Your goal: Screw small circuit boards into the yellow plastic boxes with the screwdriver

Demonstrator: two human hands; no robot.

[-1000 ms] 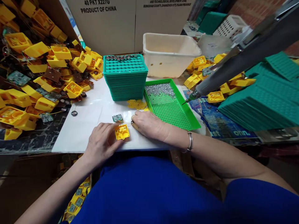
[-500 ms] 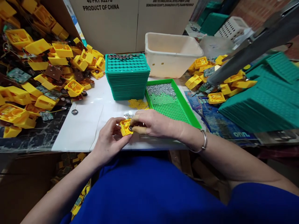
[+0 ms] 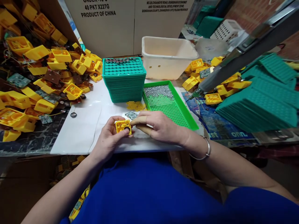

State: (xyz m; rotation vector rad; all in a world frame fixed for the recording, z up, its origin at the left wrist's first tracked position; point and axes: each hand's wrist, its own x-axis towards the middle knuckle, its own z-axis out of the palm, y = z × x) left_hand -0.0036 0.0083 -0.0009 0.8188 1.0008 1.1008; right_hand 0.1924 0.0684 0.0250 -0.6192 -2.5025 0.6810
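Note:
My left hand (image 3: 109, 133) grips a small yellow plastic housing (image 3: 120, 126), thumb over its lower edge and fingers behind. Its open side faces up, and a round dark part (image 3: 127, 129) sits inside near the lower right corner. At the housing's right edge are the fingertips of my right hand (image 3: 160, 126), which wear tan finger covers. These fingers are bent close together; whatever lies between them is hidden. Just behind the housing a small circuit board (image 3: 131, 115) rests on the white sheet, with a thin wire running toward the housing.
A green tray (image 3: 179, 113) of small metal screws lies beyond my right hand. Stacked teal trays (image 3: 125, 88) hold round parts on top. Yellow housings (image 3: 43, 105) heap up at left. An electric screwdriver (image 3: 219, 71) hangs at right. Behind stands a whitish bin (image 3: 168, 67).
The housing has turned in my left hand, so its inside shows more fully. My right fingers have drawn back from the round part to the housing's edge. The view has shifted slightly.

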